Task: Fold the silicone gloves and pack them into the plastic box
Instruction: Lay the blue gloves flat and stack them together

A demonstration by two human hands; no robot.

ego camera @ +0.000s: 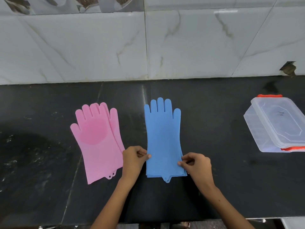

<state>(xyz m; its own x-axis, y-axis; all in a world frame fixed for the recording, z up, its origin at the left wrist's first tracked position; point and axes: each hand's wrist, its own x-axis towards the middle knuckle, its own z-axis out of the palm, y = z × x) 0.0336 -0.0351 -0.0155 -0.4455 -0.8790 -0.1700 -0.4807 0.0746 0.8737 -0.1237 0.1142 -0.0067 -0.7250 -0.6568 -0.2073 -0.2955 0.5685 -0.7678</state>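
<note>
A stacked pair of blue silicone gloves (pixel 163 136) lies flat on the black counter, fingers pointing toward the wall. My left hand (pixel 134 158) pinches the left edge of the blue cuff. On the opposite side, my right hand (pixel 196 164) pinches the cuff's right edge. A stacked pair of pink silicone gloves (pixel 99 141) lies flat to the left, palm pad up, untouched. The clear plastic box (pixel 257 129) with orange clips stands at the far right, its lid on.
The black stone counter (pixel 222 179) runs the frame's width, backed by a marble-tiled wall (pixel 148 47). The counter's front edge (pixel 181 219) is just below my forearms. A chipped hole (pixel 288 68) marks the wall at the right.
</note>
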